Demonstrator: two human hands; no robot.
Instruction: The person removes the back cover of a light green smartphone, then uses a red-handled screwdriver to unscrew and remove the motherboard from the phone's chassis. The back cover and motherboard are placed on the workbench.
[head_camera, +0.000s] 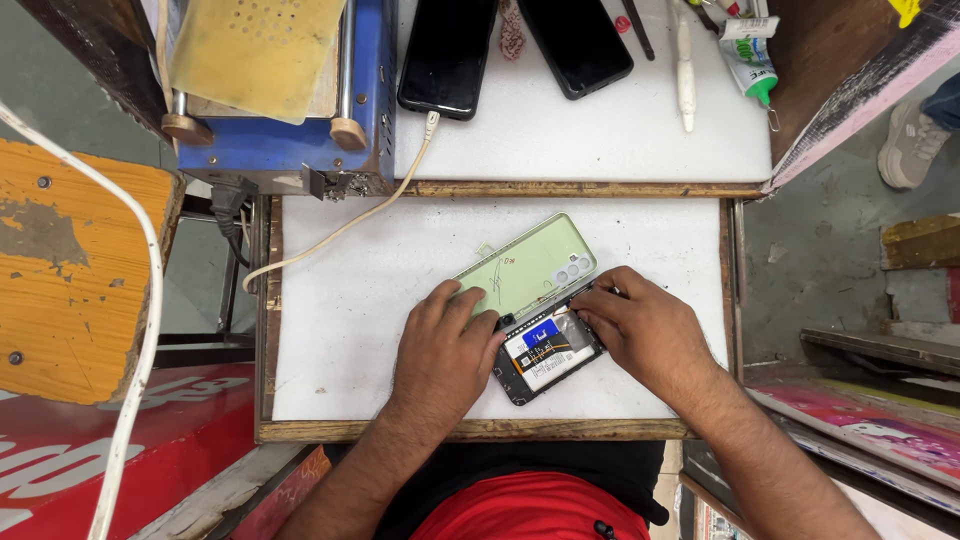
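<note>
An opened black phone (545, 355) lies on the white work surface (340, 330) with its battery and inner parts showing. My left hand (445, 355) rests on the phone's left end, its fingers touching the light green back cover (525, 270) that lies just beyond. My right hand (645, 325) presses on the phone's upper right edge, fingers curled at the seam; whether it holds a small tool I cannot tell.
A blue machine (290, 90) with a yellowed pad stands at the back left, a white cable (340, 230) running from it. Two dark phones (450, 55), a white pen-like tool (685, 70) and a glue tube (750, 55) lie on the far shelf. An orange stool (70, 270) sits left.
</note>
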